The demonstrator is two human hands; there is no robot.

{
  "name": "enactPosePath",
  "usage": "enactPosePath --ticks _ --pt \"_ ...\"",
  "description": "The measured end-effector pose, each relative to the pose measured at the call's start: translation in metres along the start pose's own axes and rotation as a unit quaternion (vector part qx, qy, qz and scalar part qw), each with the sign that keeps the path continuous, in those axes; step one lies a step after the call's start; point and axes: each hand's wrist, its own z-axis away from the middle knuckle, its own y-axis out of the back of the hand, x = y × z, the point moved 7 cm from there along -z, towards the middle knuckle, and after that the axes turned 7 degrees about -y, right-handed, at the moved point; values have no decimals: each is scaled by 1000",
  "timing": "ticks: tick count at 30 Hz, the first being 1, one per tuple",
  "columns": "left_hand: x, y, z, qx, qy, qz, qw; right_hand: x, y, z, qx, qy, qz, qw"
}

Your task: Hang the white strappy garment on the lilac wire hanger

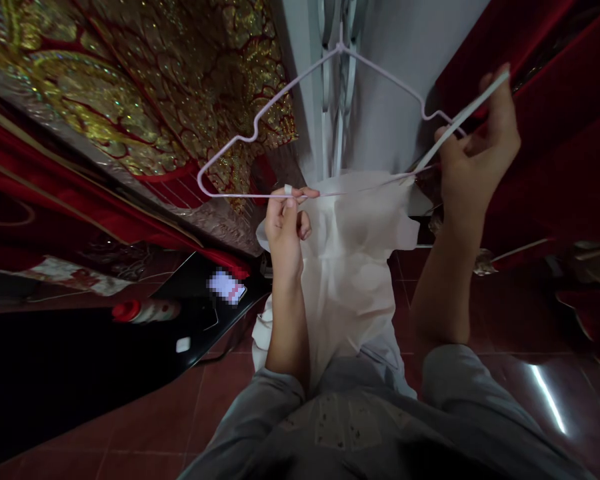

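A pink hanger [267, 110] spans the space in front of the person, its hook end pointing away toward the grey upright panels [395, 120]. The left hand [285, 227] has its fingers closed around the hanger's straight lower bar, with a small white wrap [289, 190] on one finger. The right hand [475, 153] is up at the hanger's other end, its thumb and fingers spread along a pale strip [463, 120] and grasping it. That strip slants down to the upper edge of a white garment [350, 267], which hangs below the bar and between the forearms.

To the person's left stands a black bench [80, 373]. On it is a bottle [155, 311] with a red cap [126, 311] closing it; its contents cannot be made out. Near it are a small white case-like item [183, 345], which shows nothing of its inside, and a phone [227, 287] with a lit screen. Gold sequinned cloth [180, 73] hangs beyond the bench, red cloth [570, 147] hangs on the right, and red tiles [150, 420] cover the floor.
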Motion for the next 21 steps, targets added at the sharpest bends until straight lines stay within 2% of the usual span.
enactPosePath --ticks 3,5,6,7,10,12,14,17,21 --pt "2 2 -1 15 -7 6 1000 18 25 19 139 -5 -31 990" --pt "2 3 -2 23 -11 8 1000 11 35 46 226 17 -66 972" --pt "1 3 -2 23 -9 7 1000 2 35 60 246 31 -74 966" --pt "0 2 -2 21 -5 4 1000 -9 31 71 238 39 -72 968" --pt "-5 -4 1 8 10 -2 1000 -37 -5 90 71 28 -39 996" --pt "-7 -6 3 0 17 -1 1000 -45 -30 97 -43 0 -14 999" --pt "-10 -3 6 -1 25 -9 1000 -44 -44 100 -105 -35 1 994" --pt "-10 22 5 39 3 -49 998 -37 -42 96 -93 -60 -2 994" --pt "15 80 -9 154 -138 -122 971 -29 -31 90 -62 -46 -46 996"
